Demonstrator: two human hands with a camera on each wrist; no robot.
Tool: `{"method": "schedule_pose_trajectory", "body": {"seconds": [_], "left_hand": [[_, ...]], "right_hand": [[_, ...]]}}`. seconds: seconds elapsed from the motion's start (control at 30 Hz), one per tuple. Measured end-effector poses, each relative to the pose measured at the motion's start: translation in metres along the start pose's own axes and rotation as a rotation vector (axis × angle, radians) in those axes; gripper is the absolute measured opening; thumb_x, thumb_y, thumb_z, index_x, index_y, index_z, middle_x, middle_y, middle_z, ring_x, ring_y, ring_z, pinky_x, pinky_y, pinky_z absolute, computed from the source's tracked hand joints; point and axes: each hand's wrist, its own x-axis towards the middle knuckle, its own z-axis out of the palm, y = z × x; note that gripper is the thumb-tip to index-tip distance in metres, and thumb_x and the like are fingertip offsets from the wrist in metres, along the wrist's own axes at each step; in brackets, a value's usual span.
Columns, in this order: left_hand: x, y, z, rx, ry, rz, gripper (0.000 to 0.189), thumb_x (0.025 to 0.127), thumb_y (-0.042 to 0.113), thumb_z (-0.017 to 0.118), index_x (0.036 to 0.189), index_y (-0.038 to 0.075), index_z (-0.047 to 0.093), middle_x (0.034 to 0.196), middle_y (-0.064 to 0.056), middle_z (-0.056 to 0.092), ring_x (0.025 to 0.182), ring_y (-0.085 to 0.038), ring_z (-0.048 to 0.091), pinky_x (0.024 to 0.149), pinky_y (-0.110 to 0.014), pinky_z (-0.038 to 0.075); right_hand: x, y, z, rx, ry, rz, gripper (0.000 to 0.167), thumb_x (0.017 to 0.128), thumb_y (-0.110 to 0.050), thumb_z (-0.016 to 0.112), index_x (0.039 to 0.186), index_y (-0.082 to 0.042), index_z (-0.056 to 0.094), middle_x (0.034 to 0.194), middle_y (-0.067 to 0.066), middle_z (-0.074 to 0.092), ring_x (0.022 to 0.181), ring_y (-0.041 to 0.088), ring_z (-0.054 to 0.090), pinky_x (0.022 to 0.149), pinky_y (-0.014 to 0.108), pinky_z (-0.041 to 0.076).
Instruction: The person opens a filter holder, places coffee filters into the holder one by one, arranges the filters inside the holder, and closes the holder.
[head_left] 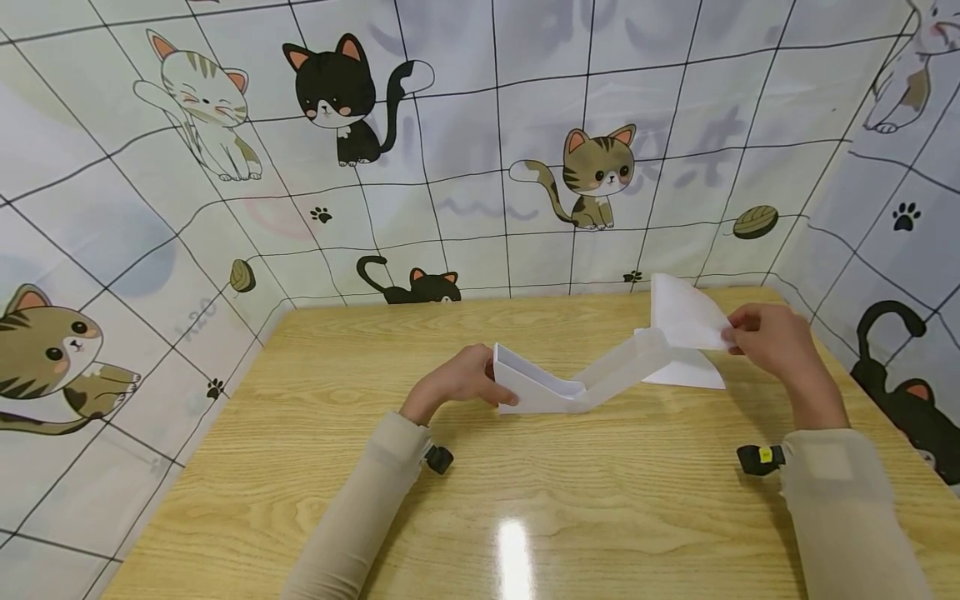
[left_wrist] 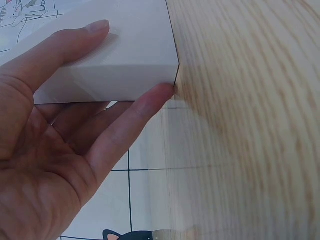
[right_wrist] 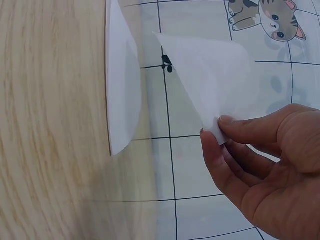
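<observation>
A shallow white box [head_left: 532, 393] stands on the table left of its raised translucent flap [head_left: 628, 364], which slants up to the right. My left hand [head_left: 470, 375] grips the box's left end; in the left wrist view the thumb lies on one face of the box and the fingers on another. To the right, my right hand [head_left: 772, 335] pinches the corner of a white sheet of paper [head_left: 681, 312] between thumb and fingers, and the sheet bends upward. Below it lies another white paper piece [head_left: 692, 372], partly hidden behind the flap.
The wooden table [head_left: 600, 500] reaches a cat-patterned cloth wall [head_left: 465, 183] at the back and sides. A small black wrist camera [head_left: 439, 459] sits on the left wrist, and another black camera [head_left: 759, 459] on the right.
</observation>
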Motion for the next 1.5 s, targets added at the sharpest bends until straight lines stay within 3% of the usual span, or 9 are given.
{"method": "schedule_pose_trajectory", "body": {"seconds": [0.2, 0.6, 1.0, 1.13, 1.23, 1.37, 1.5], "left_hand": [[0.000, 0.000, 0.000, 0.003, 0.002, -0.008, 0.041, 0.085, 0.010, 0.085, 0.123, 0.006, 0.071, 0.113, -0.013, 0.077, 0.080, -0.022, 0.075, 0.075, -0.044, 0.065], [-0.001, 0.000, 0.000, 0.009, 0.004, -0.003, 0.041, 0.084, 0.011, 0.085, 0.123, 0.007, 0.071, 0.112, -0.012, 0.077, 0.078, -0.024, 0.075, 0.075, -0.044, 0.065], [-0.001, -0.001, 0.000, 0.023, 0.006, 0.008, 0.040, 0.084, 0.010, 0.085, 0.122, 0.007, 0.072, 0.110, -0.012, 0.077, 0.078, -0.032, 0.076, 0.075, -0.047, 0.065], [-0.001, -0.001, 0.000, 0.016, 0.006, 0.002, 0.040, 0.085, 0.010, 0.085, 0.122, 0.007, 0.072, 0.110, -0.013, 0.077, 0.078, -0.029, 0.076, 0.076, -0.047, 0.065], [-0.001, -0.001, 0.000, 0.012, 0.008, -0.002, 0.040, 0.084, 0.010, 0.085, 0.122, 0.007, 0.072, 0.110, -0.013, 0.077, 0.078, -0.027, 0.076, 0.075, -0.046, 0.065], [-0.002, 0.000, 0.000, 0.011, 0.007, -0.002, 0.040, 0.084, 0.010, 0.085, 0.122, 0.007, 0.072, 0.109, -0.012, 0.077, 0.077, -0.025, 0.075, 0.075, -0.044, 0.065], [-0.001, 0.000, 0.000, 0.014, 0.006, 0.006, 0.039, 0.085, 0.011, 0.085, 0.122, 0.007, 0.072, 0.109, -0.012, 0.078, 0.077, -0.024, 0.075, 0.074, -0.043, 0.065]], "right_hand": [[0.000, -0.006, -0.004, -0.018, 0.027, -0.039, 0.024, 0.098, -0.008, 0.067, 0.113, 0.011, 0.065, 0.103, 0.032, 0.071, 0.070, 0.018, 0.072, 0.059, 0.026, 0.048], [-0.004, -0.018, -0.008, -0.037, 0.054, -0.050, 0.023, 0.099, -0.008, 0.066, 0.112, 0.010, 0.064, 0.103, 0.032, 0.071, 0.077, 0.032, 0.073, 0.057, 0.026, 0.047], [-0.009, -0.029, -0.013, -0.042, 0.076, -0.087, 0.021, 0.098, -0.006, 0.066, 0.111, 0.010, 0.064, 0.102, 0.033, 0.070, 0.068, 0.018, 0.069, 0.060, 0.027, 0.046], [-0.010, -0.031, -0.013, -0.041, 0.081, -0.096, 0.022, 0.098, -0.006, 0.066, 0.112, 0.010, 0.064, 0.102, 0.033, 0.071, 0.069, 0.025, 0.071, 0.076, 0.045, 0.046], [-0.010, -0.032, -0.013, -0.043, 0.086, -0.102, 0.023, 0.098, -0.007, 0.066, 0.113, 0.011, 0.064, 0.101, 0.033, 0.071, 0.068, 0.022, 0.070, 0.076, 0.047, 0.045], [-0.012, -0.036, -0.015, -0.043, 0.093, -0.106, 0.023, 0.098, -0.006, 0.066, 0.113, 0.011, 0.065, 0.101, 0.033, 0.071, 0.067, 0.016, 0.068, 0.059, 0.029, 0.047], [-0.014, -0.041, -0.016, -0.042, 0.101, -0.109, 0.023, 0.098, -0.005, 0.066, 0.113, 0.012, 0.064, 0.102, 0.034, 0.070, 0.070, 0.025, 0.071, 0.057, 0.027, 0.047]]}}
